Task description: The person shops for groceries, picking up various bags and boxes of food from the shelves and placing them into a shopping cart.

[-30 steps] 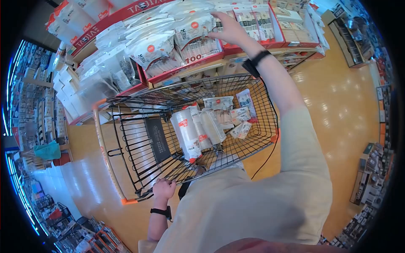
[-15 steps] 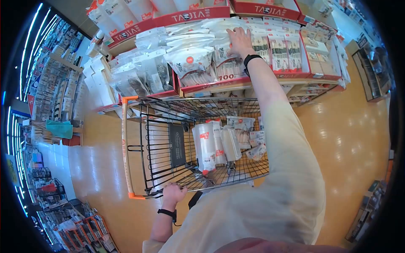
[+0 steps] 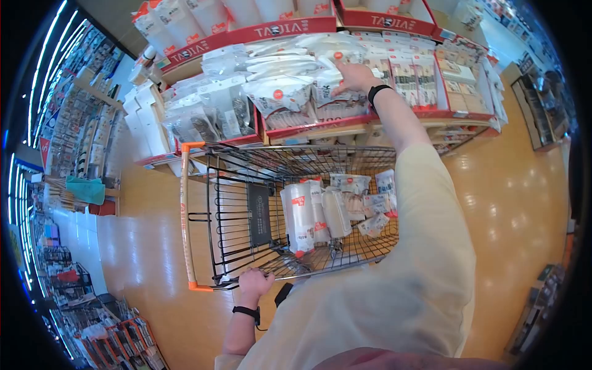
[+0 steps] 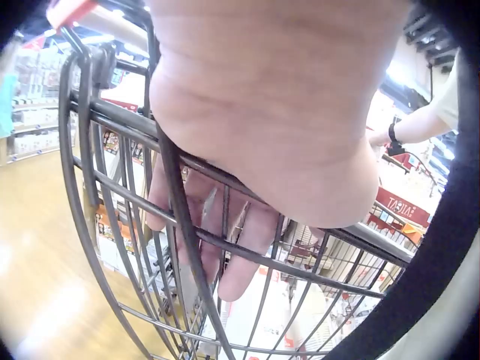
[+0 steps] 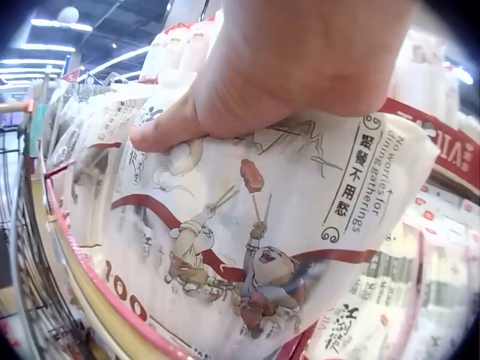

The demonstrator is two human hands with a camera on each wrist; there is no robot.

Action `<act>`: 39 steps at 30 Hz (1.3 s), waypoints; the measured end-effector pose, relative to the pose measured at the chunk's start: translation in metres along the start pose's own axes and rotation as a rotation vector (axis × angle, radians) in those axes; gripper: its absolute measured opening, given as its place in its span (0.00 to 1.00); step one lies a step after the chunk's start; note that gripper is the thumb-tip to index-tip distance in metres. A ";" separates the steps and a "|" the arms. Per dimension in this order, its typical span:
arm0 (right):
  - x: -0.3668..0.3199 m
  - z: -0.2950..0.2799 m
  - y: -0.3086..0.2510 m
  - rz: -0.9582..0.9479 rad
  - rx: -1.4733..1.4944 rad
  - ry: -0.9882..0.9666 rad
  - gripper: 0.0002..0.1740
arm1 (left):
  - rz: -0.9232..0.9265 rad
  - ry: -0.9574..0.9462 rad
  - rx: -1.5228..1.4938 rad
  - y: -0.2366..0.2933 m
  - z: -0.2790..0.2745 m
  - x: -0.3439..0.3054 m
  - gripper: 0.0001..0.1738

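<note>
On the shelf, my right hand [image 3: 359,78] grips the top of a white printed bag of chopsticks [image 3: 330,106]. The right wrist view shows the thumb lying across the front of this bag [image 5: 240,217], which carries drawn figures holding chopsticks; the other fingers are hidden behind it. Similar white bags [image 3: 277,92] are packed to its left. My left hand [image 3: 255,282] rests over the near side rail of the shopping cart [image 3: 187,228]. In the left wrist view its fingers [image 4: 238,279] curl over the rail and hang down inside the wires.
The cart holds a white roll-like pack [image 3: 301,216], a clear-wrapped pack [image 3: 335,211] and several small packets [image 3: 374,225]. Above the bags run red-fronted boxes [image 3: 253,31] of white packs. Narrow packs [image 3: 424,80] stand to the right. Tiled floor [image 3: 505,203] lies beyond the cart.
The head view has swung, so shelf and cart sit farther right. My right hand has gone from the bag's right edge, over its back, to a grip at its top. The left hand stays on the rail.
</note>
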State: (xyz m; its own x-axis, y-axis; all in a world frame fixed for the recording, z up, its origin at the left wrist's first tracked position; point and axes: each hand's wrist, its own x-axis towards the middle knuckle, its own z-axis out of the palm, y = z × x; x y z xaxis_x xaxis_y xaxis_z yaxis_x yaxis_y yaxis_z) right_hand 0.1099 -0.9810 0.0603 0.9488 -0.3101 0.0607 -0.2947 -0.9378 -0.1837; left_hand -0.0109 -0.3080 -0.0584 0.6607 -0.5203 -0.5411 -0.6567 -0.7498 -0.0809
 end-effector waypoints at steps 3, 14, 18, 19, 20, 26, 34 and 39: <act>-0.021 -0.006 -0.003 -0.029 -0.045 -0.063 0.50 | -0.012 -0.033 -0.040 0.001 -0.005 -0.001 0.33; -0.145 -0.075 -0.011 -0.029 -0.009 0.353 0.27 | -0.022 0.027 -0.066 0.000 0.003 0.001 0.30; -0.199 -0.078 -0.005 -0.111 0.182 0.307 0.29 | 0.051 0.116 -0.091 0.001 0.000 -0.002 0.28; -0.208 -0.075 -0.007 -0.245 0.070 0.359 0.36 | 0.052 0.109 -0.098 0.001 -0.001 -0.001 0.28; -0.230 -0.071 -0.014 0.158 0.190 0.040 0.32 | 0.052 0.105 -0.106 0.002 -0.002 0.000 0.28; -0.284 0.056 -0.042 0.141 0.102 -0.465 0.35 | 0.045 0.034 -0.114 0.002 -0.009 0.000 0.28; -0.287 0.248 0.023 0.139 -0.256 -0.525 0.30 | 0.037 0.056 -0.117 -0.006 0.006 -0.002 0.32; -0.217 0.200 -0.023 0.087 -0.004 -0.657 0.25 | 0.004 0.016 -0.131 -0.006 -0.005 -0.008 0.33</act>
State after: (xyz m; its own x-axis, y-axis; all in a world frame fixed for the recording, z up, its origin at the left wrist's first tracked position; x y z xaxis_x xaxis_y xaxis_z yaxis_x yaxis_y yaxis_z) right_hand -0.0666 -0.8612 -0.1445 0.7931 -0.2260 -0.5656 -0.3727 -0.9145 -0.1572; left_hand -0.0105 -0.3016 -0.0494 0.6648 -0.5289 -0.5276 -0.6066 -0.7944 0.0320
